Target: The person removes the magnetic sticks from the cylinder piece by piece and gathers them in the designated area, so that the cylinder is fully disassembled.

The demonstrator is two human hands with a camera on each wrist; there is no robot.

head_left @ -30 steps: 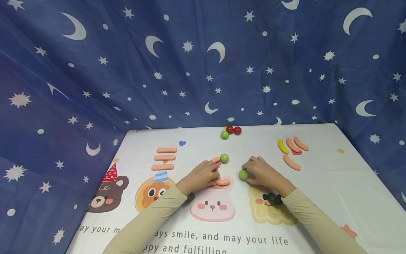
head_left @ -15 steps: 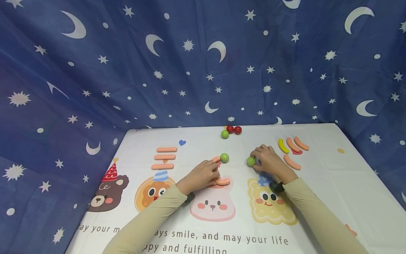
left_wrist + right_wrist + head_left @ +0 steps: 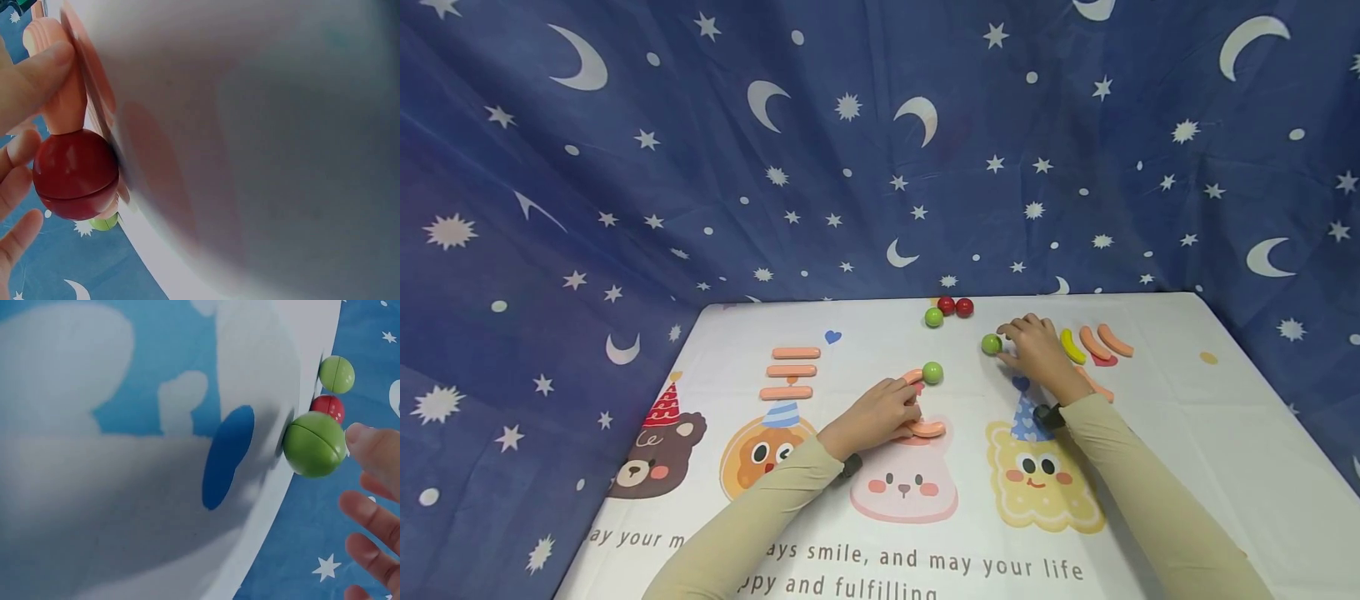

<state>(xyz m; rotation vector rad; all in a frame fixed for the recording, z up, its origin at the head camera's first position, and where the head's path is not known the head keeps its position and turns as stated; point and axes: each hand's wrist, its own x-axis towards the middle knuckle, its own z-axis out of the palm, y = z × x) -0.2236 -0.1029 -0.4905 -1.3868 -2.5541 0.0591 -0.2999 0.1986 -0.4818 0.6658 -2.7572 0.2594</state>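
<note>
A curved sausage-like toy [image 3: 928, 429] lies on the printed cloth, partly under my left hand [image 3: 874, 414]. In the left wrist view, the left thumb [image 3: 47, 78] rests on that sausage, and a red ball [image 3: 76, 175] sits against its end. The other left fingers spread loosely beside the red ball, which the hand hides in the head view. A second curved sausage [image 3: 913, 377] touches a green ball [image 3: 932, 372] just beyond this hand. My right hand [image 3: 1037, 350] is beside another green ball [image 3: 992, 344], with the thumb close to it and the other fingers extended apart from it.
At the back edge stand two red balls [image 3: 964, 307] and a green ball [image 3: 934, 317]. Three straight sausages [image 3: 792, 371] lie left. A yellow curved piece [image 3: 1072, 347] and curved sausages [image 3: 1115, 341] lie right. A blue star-patterned curtain [image 3: 850, 167] surrounds the table [image 3: 1195, 467].
My right hand has moved away from me across the cloth with the green ball, and its fingers have loosened around it. The left hand has stayed in place.
</note>
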